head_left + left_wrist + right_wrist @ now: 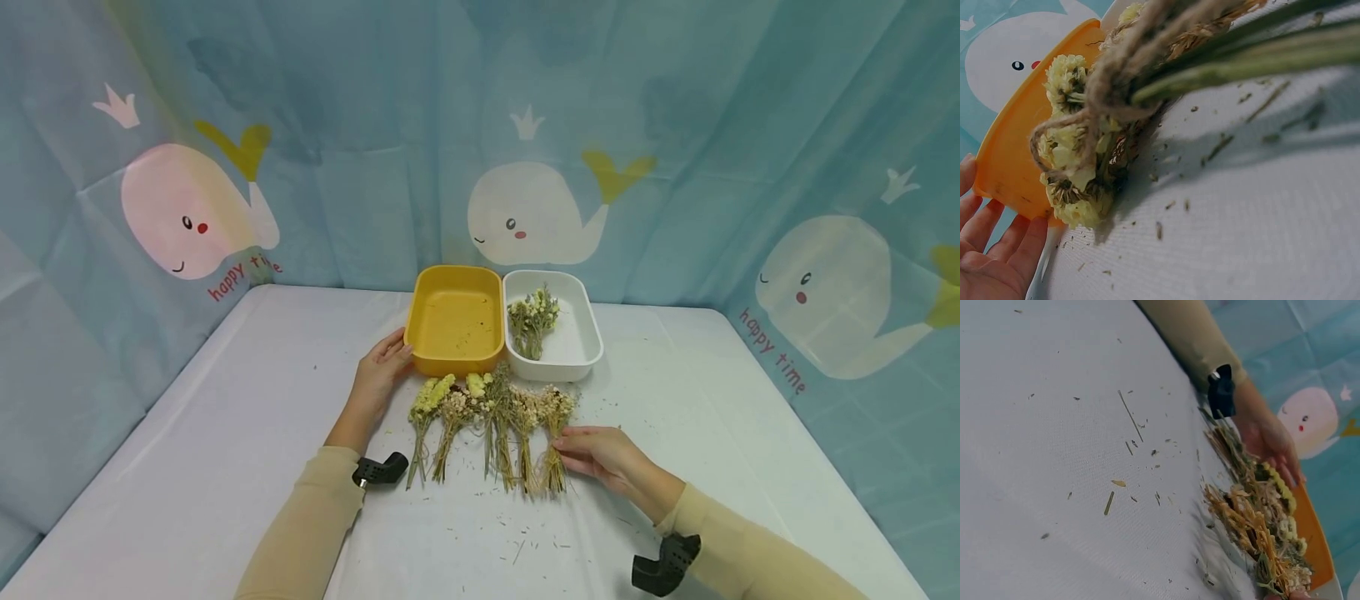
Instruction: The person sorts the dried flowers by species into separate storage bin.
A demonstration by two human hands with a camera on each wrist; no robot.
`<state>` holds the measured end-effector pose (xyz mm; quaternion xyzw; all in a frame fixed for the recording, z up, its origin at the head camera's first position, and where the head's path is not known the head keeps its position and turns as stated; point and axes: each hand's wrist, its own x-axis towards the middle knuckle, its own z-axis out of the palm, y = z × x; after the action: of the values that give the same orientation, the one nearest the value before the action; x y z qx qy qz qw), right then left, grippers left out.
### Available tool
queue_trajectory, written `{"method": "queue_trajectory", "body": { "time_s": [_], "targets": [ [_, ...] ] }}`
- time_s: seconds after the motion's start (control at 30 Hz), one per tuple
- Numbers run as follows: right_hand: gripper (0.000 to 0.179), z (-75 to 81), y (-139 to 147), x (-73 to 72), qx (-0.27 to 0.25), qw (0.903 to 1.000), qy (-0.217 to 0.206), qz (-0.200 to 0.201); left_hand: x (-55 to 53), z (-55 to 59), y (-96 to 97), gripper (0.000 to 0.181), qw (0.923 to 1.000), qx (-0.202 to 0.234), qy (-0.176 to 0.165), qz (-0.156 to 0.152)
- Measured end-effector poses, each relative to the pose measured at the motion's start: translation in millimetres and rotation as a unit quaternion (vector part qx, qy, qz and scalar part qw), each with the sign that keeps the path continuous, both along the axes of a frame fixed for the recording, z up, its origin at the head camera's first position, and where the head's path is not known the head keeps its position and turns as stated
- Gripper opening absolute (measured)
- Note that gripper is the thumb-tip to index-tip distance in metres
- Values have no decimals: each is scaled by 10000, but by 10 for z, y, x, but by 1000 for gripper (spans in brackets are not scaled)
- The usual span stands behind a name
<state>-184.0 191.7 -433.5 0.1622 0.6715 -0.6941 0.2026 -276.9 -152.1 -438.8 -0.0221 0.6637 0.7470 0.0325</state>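
Observation:
My left hand (378, 371) rests against the near left corner of a yellow bin (453, 367), its fingers fairly straight along the wall. In the left wrist view the fingertips (1036, 228) touch the bin's side, beside a twine-tied bunch of yellow dried flowers (1072, 200). With thumb and fingers, my right hand (607, 457) pinches the stems of the rightmost dried flower bunch (555, 407), which has small cream heads. Several other bunches (453, 408) lie in a row to its left, stems toward me. Only the fingertips (1297, 595) of this hand show in the right wrist view.
A white bin (555, 372) stands against the yellow one's right side, with a pale yellow dried bunch (531, 321) inside. Bits of stem (519, 550) and crumbs are scattered over the white tablecloth (247, 408). A blue curtain (375, 200) with whales hangs behind.

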Motion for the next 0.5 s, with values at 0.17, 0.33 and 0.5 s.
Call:
{"method": "queue_trajectory", "body": {
  "time_s": [0.17, 0.33, 0.5],
  "targets": [
    [57, 6, 52, 33, -31, 10000, 7, -78, 13, 11, 4, 63, 10000, 51, 10, -16],
    [58, 44, 95, 64, -108, 9999, 77, -55, -6, -16, -5, 62, 10000, 90, -1, 3],
    [57, 120, 120, 97, -226, 9996, 171, 72, -87, -139, -17, 59, 9998, 180, 2, 71]
  ]
}}
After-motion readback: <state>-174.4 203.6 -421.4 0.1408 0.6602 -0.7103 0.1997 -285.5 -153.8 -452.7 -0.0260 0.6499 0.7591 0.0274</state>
